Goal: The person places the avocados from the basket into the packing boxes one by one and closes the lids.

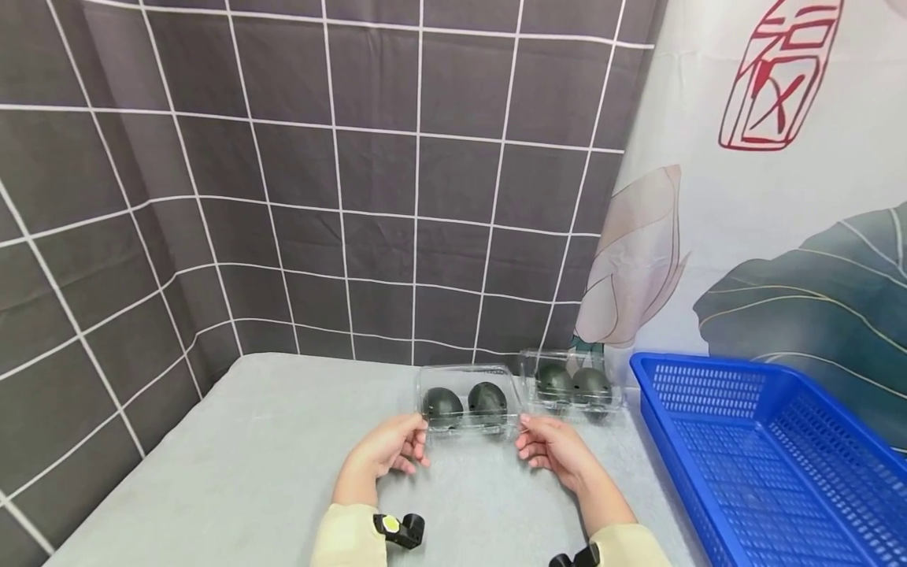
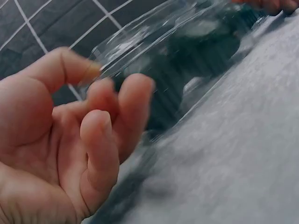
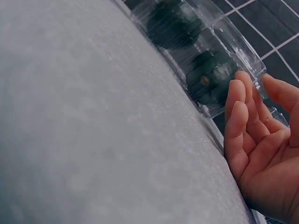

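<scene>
A clear plastic clamshell box (image 1: 464, 372) sits on the grey table, its lid over two dark green, avocado-like fruits (image 1: 487, 403). At its front left corner, my left hand (image 1: 388, 450) pinches the rim between thumb and forefinger, the other fingers loosely bent. My right hand (image 1: 558, 452) does the same at the front right corner. In the left wrist view the box (image 2: 135, 39) runs up past my fingertips, slightly blurred. The right wrist view shows the fruits (image 3: 213, 77) through the box wall, with my thumb and fingers at its near end.
Just behind my right hand stands a second clear box with two similar dark fruits (image 1: 592, 386). A blue perforated plastic basket (image 1: 680, 465) is at the right. Gridded dark cloth (image 1: 375, 173) hangs behind the table (image 1: 283, 457).
</scene>
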The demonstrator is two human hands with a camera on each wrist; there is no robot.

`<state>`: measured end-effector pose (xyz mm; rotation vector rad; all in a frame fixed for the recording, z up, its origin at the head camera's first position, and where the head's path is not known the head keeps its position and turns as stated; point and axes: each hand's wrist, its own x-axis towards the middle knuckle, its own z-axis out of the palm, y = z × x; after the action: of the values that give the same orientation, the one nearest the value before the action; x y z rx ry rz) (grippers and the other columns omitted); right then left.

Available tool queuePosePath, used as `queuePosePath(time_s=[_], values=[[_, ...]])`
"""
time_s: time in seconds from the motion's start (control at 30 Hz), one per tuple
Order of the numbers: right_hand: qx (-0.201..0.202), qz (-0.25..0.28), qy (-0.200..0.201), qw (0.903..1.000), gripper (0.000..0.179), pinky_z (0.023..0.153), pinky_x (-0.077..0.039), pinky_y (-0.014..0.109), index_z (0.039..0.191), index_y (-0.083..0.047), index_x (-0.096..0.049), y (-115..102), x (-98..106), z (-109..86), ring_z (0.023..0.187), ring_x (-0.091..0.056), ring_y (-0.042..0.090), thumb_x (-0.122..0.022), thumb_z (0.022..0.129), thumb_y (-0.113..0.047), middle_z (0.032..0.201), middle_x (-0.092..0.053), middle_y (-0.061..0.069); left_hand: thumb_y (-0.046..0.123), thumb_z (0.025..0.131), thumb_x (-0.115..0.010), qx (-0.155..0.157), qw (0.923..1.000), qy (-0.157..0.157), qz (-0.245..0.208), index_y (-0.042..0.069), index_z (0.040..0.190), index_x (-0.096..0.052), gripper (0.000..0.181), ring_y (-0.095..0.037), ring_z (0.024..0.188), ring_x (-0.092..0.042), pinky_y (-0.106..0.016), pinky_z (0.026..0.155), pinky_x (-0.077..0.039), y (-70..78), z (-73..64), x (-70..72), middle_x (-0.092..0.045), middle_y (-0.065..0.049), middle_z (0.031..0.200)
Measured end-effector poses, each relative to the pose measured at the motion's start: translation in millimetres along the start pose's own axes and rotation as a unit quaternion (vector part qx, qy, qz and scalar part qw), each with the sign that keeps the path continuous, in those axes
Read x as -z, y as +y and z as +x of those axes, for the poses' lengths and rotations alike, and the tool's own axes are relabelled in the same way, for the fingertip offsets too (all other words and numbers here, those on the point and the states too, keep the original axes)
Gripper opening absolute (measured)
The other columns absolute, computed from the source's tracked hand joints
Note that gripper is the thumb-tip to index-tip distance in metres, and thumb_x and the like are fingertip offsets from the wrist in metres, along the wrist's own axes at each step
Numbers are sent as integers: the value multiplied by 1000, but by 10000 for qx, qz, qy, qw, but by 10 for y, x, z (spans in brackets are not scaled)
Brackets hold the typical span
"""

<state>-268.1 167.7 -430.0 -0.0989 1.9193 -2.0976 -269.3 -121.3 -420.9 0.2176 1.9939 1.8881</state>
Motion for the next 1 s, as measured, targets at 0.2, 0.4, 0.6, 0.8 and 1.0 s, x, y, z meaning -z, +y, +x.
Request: queuePosePath(time_s=[0.2,0.4,0.6,0.8,1.0], values=[[40,3,-105,9999,45,54,-48,20,120,7,-46,-8,17,26,66,-60,9,-48,96,-31,77,-64,0,15,90,-41,-358,9899,1175,-703,4,82,-49,16,-18,68,-65,-25,52,-53,25,131,-40,-57,-3,68],[41,182,47,9998,48,54,-48,20,130,10,-35,20,17,23,67,-61,9,-42,98,-25,78,-64,-1,22,99,-39,-825,9531,2317,-1761,-9,109,-46,33,-19,80,-67,-31,66,-55,-66,240,-32,-66,-7,84],[90,314,-1,9995,46,53,-48,19,131,11,-32,32,-9,18,66,-60,9,-40,98,-20,77,-63,-1,17,101,-37,-1133,9306,2305,-2607,-9,114,-39,29,-21,86,-66,-35,78,-53,-142,316,-11,-64,-5,84],[143,398,43,9991,45,52,-48,19,131,11,-31,11,-32,47,65,-60,9,-39,99,-18,77,-62,-1,21,101,-36,-1187,9318,2294,-2551,-10,127,-32,41,-31,108,-57,-41,89,-47,-79,303,8,-62,-15,107],[122,496,79,9987,44,51,-48,19,130,10,-34,-24,-42,35,64,-60,9,-41,98,-19,76,-62,0,15,98,-38,-1068,9321,2804,-2028,-6,140,-16,52,-22,90,-62,-31,74,-52,-39,241,-31,-57,-20,107]])
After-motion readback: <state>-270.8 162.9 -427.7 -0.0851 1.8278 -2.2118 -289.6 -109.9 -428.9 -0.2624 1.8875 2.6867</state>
